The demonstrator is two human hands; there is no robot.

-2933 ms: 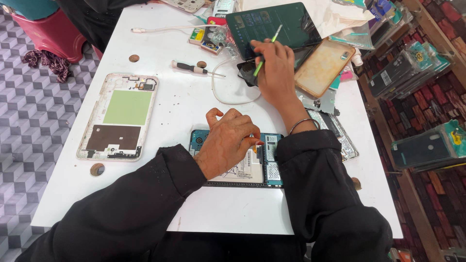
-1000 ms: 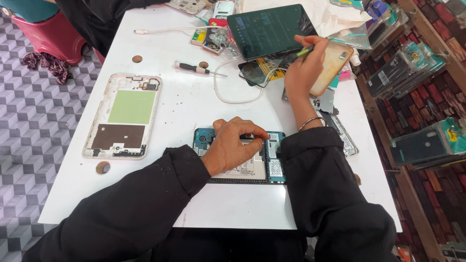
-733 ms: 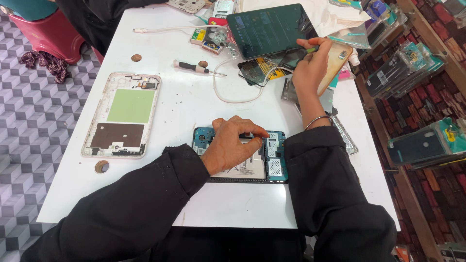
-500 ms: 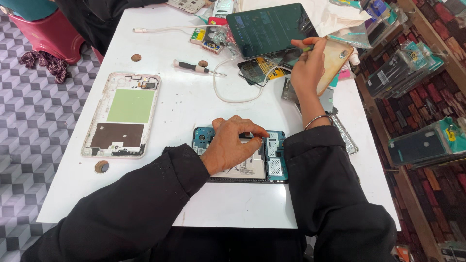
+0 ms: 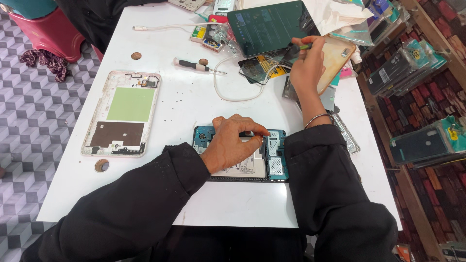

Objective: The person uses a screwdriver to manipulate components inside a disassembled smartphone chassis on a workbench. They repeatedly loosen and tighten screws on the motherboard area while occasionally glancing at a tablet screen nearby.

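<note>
A white table (image 5: 160,121) is standing on a grey cube-patterned floor (image 5: 24,126), with shelves of phone cases (image 5: 417,140) lining its far right side. The opened phone (image 5: 272,162) is lying near the table's front edge. The left hand (image 5: 230,145) is resting on it, fingers curled and pressing down. Beyond the phone, the right hand (image 5: 307,70) is reaching toward a dark tablet (image 5: 269,26), pinching a green tool (image 5: 305,46). Left of the phone, a white back frame (image 5: 124,114) is lying flat.

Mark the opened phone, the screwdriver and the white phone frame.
opened phone (image 5: 275,156): head view, blue board right of the left hand.
screwdriver (image 5: 190,64): head view, black handle.
white phone frame (image 5: 130,104): head view, green panel in its middle.
</note>
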